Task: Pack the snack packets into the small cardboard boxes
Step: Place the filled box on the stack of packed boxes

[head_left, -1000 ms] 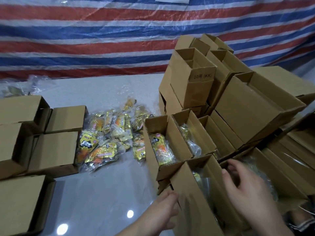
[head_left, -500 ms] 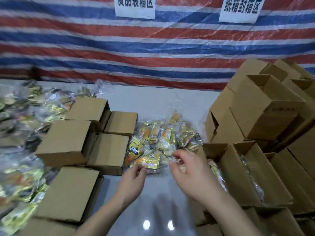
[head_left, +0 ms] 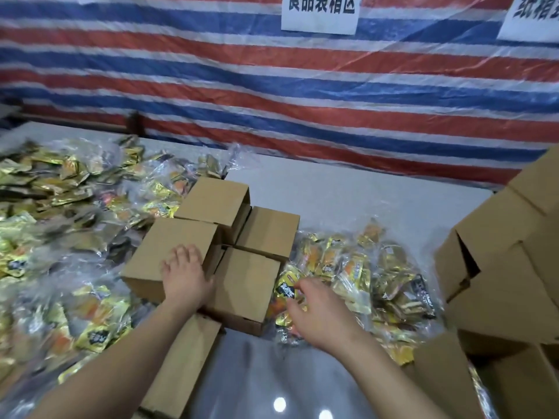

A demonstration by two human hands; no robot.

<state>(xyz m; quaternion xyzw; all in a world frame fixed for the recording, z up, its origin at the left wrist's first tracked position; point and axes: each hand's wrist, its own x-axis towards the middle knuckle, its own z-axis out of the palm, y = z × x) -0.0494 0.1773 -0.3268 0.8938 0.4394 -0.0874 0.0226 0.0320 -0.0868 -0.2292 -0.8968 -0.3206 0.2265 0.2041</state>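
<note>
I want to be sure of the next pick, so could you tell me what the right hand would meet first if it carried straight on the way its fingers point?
Probably the yellow-and-black snack packet just past the right hand's fingertips, at the near-left edge of the bagged pile; contact is unclear.

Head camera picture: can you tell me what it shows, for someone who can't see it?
A person's left hand rests flat on a closed cardboard box while the right hand reaches into a pile of yellow snack packets on a grey table. More boxes are stacked at the right, and a striped tarp hangs behind.
</note>
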